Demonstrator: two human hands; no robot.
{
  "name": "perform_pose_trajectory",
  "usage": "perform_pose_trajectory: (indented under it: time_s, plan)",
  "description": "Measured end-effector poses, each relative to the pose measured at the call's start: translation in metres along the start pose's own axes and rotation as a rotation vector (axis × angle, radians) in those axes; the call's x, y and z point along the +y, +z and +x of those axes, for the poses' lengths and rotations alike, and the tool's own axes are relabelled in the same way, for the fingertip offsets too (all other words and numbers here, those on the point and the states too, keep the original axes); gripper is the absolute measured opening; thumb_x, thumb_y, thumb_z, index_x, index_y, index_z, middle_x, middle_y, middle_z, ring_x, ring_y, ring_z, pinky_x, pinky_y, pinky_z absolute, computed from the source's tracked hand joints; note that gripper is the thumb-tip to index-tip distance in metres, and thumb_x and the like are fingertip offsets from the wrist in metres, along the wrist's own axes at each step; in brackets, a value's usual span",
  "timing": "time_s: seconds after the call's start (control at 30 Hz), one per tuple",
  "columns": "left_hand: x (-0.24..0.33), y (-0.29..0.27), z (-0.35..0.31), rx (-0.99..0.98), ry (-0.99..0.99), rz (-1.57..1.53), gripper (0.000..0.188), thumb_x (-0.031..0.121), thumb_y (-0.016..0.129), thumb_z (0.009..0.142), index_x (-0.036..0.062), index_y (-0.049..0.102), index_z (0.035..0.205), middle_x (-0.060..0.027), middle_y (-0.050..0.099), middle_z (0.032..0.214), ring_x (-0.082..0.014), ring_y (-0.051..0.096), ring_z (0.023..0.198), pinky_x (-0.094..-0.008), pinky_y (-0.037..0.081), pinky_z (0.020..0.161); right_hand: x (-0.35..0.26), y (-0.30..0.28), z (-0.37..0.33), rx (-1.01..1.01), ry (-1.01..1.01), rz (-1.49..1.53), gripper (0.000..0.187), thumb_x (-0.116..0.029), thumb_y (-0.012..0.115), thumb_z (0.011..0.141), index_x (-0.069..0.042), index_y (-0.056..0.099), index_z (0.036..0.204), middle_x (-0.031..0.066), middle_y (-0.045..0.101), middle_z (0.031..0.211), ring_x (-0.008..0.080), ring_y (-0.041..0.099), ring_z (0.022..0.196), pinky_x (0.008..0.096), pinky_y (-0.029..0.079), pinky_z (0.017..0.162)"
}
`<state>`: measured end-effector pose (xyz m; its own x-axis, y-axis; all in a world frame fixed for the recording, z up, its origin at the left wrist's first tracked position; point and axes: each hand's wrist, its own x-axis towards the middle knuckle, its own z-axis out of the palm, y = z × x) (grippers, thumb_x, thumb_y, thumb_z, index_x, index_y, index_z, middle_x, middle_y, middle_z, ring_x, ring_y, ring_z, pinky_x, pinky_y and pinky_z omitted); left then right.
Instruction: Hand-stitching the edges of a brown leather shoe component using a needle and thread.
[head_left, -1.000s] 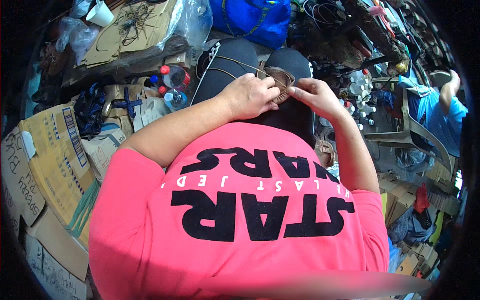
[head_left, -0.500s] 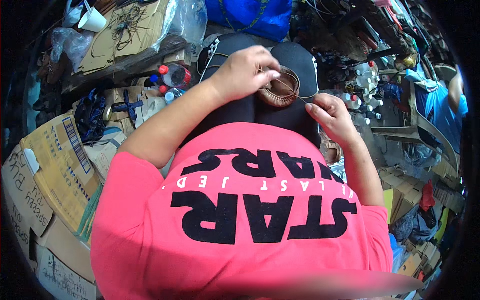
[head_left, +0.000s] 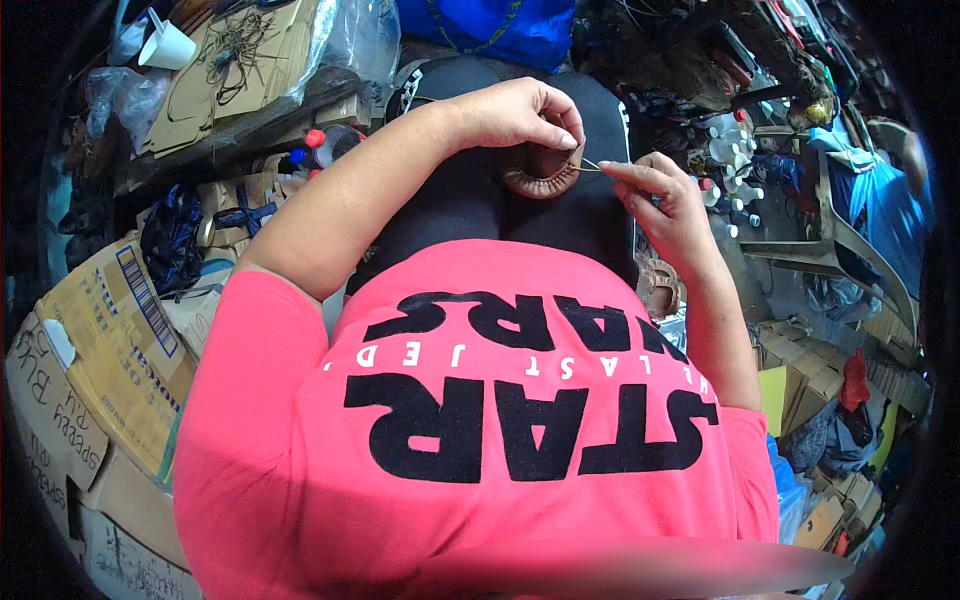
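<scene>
A brown leather moccasin-style shoe piece (head_left: 541,186), with a puckered, ridged edge, rests on my thighs in dark trousers. Over its far right side my left hand (head_left: 535,115) is closed, thumb and fingertips pinched together; what is between them is too small to tell. To the right, my right hand (head_left: 665,195) pinches a thin pale thread (head_left: 588,168) between thumb and forefinger. That strand meets the puckered edge at its right side. The inside of the shoe piece is partly covered by my left hand.
Another brown leather piece (head_left: 660,287) lies by my right hip. Cardboard boxes (head_left: 130,330) stack up at the left. Small bottles (head_left: 735,160) and a plastic chair (head_left: 830,240) stand at the right. A blue bag (head_left: 490,35) lies ahead, and cords lie on cardboard (head_left: 225,75).
My left hand has shifted right, closer to the right hand, now covering more of the shoe piece. My right hand has risen slightly and its fingers have straightened along the thread.
</scene>
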<state>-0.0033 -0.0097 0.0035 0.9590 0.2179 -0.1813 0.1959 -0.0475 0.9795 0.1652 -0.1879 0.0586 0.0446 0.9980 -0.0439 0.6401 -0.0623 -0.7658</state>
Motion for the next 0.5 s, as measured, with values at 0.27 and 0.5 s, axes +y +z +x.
perform_pose_trajectory:
  time_s: [0.27, 0.5]
  plan:
    - [0.0, -0.002, 0.0, -0.068, -0.055, -0.104, 0.023, 0.013, 0.064, 0.084, -0.0002, 0.066, 0.103, -0.0054, 0.068, 0.087, -0.0113, 0.063, 0.079, -0.0259, 0.051, 0.076, 0.002, 0.0, 0.01, -0.064, 0.059, -0.087, 0.022, -0.005, 0.062, 0.081, -0.009, 0.07, 0.101, 0.0078, 0.053, 0.076, 0.0176, 0.055, 0.069, 0.0284, 0.044, 0.063]
    - [-0.001, -0.005, 0.002, -0.103, -0.125, -0.169, 0.025, 0.008, 0.061, 0.081, -0.0004, 0.067, 0.104, -0.0076, 0.068, 0.09, -0.0116, 0.064, 0.076, -0.0256, 0.051, 0.076, -0.001, 0.011, 0.012, -0.056, 0.053, -0.134, 0.024, 0.003, 0.06, 0.081, -0.005, 0.069, 0.102, 0.0047, 0.053, 0.078, 0.0107, 0.052, 0.069, 0.0238, 0.042, 0.062]
